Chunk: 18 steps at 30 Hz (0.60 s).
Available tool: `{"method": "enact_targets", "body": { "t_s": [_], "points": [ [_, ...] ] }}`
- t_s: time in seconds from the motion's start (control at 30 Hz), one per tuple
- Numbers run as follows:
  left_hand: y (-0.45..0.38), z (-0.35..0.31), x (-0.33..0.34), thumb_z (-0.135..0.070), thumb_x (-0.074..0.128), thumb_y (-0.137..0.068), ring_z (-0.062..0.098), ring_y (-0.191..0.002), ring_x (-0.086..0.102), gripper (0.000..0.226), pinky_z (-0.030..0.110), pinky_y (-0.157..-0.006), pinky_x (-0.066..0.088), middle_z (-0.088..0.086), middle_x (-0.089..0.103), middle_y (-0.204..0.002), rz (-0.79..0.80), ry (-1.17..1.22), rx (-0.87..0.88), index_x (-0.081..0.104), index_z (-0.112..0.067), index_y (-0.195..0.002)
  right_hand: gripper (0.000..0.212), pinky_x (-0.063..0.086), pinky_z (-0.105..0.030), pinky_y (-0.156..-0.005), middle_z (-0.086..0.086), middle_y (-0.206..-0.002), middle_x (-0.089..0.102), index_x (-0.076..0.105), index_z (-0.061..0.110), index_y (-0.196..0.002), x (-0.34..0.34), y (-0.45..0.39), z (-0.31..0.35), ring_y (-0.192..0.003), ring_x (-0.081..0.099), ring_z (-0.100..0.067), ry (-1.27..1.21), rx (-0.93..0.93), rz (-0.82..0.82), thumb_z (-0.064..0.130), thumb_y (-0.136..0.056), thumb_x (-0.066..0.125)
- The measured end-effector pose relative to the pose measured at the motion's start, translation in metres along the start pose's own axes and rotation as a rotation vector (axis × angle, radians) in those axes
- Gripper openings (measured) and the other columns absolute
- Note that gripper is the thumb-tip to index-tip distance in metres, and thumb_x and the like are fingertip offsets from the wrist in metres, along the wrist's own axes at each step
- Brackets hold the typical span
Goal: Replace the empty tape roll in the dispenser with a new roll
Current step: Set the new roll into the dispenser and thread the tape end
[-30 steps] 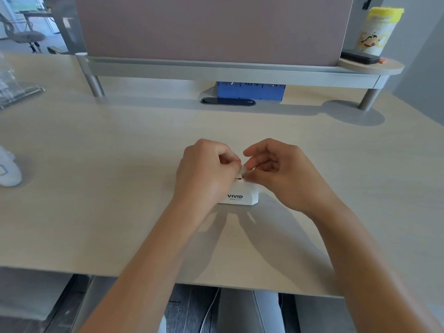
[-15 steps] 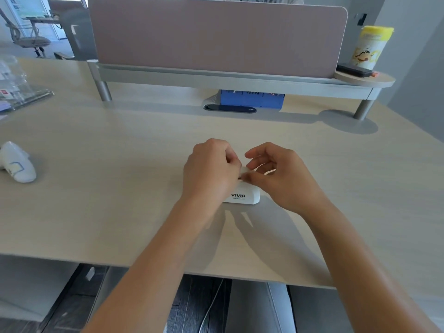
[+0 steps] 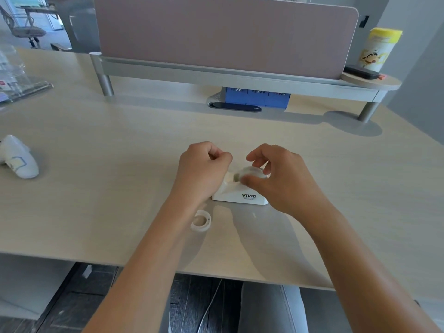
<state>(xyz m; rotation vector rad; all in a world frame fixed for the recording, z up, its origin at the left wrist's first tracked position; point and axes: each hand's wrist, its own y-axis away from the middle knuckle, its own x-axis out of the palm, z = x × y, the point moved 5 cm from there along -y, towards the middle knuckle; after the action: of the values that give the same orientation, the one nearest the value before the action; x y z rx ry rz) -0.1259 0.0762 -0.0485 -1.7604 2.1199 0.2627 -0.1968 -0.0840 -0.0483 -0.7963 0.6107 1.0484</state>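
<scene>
The desk (image 3: 96, 188) carries a white dispenser (image 3: 240, 197) marked "VIVID" at mid-desk. The right hand (image 3: 281, 179) grips the tape roll (image 3: 249, 173) atop it. The left hand (image 3: 204, 169) is fisted beside. An empty core (image 3: 201, 221) lies toward the near edge.

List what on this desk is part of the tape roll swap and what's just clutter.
Part of the job:
- white tape dispenser
- tape roll held by the right hand over the dispenser
- white ring lying flat near the desk's front edge, likely the empty core
- left hand, fisted beside the dispenser

Lying about:
- white device, far left
- yellow-lidded canister
- blue box
- clear stand
</scene>
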Motion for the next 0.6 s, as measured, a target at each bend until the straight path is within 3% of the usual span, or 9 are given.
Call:
{"method": "enact_targets", "body": {
  "t_s": [0.13,0.27,0.4,0.53,0.6],
  "points": [
    [-0.001,0.004,0.002,-0.022,0.074,-0.087,0.017,-0.071,0.063,0.01,0.026,-0.062,0.045,0.002,0.072,-0.079,0.018,0.024,0.012,0.071,-0.014,-0.082,0.038,0.045,-0.028,-0.072,0.008,-0.103,0.068,0.071,0.025,-0.116,0.0,-0.001,0.002,-0.086,0.059,-0.011,0.016,0.007,-0.008,0.04,-0.083,0.082],
    [-0.003,0.008,-0.002,-0.018,0.072,-0.088,0.018,-0.073,0.065,0.008,0.026,-0.063,0.046,0.004,0.077,-0.083,-0.007,-0.009,0.015,0.072,-0.012,-0.083,0.041,0.047,-0.029,-0.075,0.008,-0.106,0.067,0.071,0.026,-0.118,0.001,0.0,0.002,-0.093,0.061,-0.014,0.027,0.016,-0.017,0.043,-0.083,0.081],
    [-0.003,0.012,-0.006,-0.015,0.071,-0.087,0.024,-0.079,0.075,0.008,0.04,-0.076,0.062,0.001,0.076,-0.073,-0.037,0.018,-0.003,0.073,-0.011,-0.081,0.045,0.049,-0.033,-0.082,0.006,-0.112,0.064,0.07,0.025,-0.122,0.006,0.001,0.002,-0.106,0.06,-0.019,0.057,0.006,-0.037,0.044,-0.083,0.082],
    [-0.003,0.016,-0.007,-0.011,0.071,-0.089,0.023,-0.077,0.077,0.006,0.028,-0.069,0.055,0.001,0.076,-0.069,-0.046,0.031,0.01,0.072,-0.008,-0.084,0.045,0.045,-0.032,-0.082,0.006,-0.112,0.064,0.07,0.026,-0.121,0.009,0.001,0.001,-0.109,0.058,-0.02,0.073,0.008,-0.053,0.047,-0.083,0.081],
    [-0.004,0.017,-0.007,-0.01,0.071,-0.089,0.023,-0.075,0.075,0.004,0.03,-0.071,0.055,0.002,0.076,-0.07,-0.039,0.045,0.027,0.07,-0.012,-0.085,0.045,0.042,-0.03,-0.081,0.006,-0.112,0.064,0.07,0.026,-0.121,0.009,0.001,0.0,-0.109,0.058,-0.02,0.079,0.01,-0.054,0.047,-0.083,0.081]
  ]
}}
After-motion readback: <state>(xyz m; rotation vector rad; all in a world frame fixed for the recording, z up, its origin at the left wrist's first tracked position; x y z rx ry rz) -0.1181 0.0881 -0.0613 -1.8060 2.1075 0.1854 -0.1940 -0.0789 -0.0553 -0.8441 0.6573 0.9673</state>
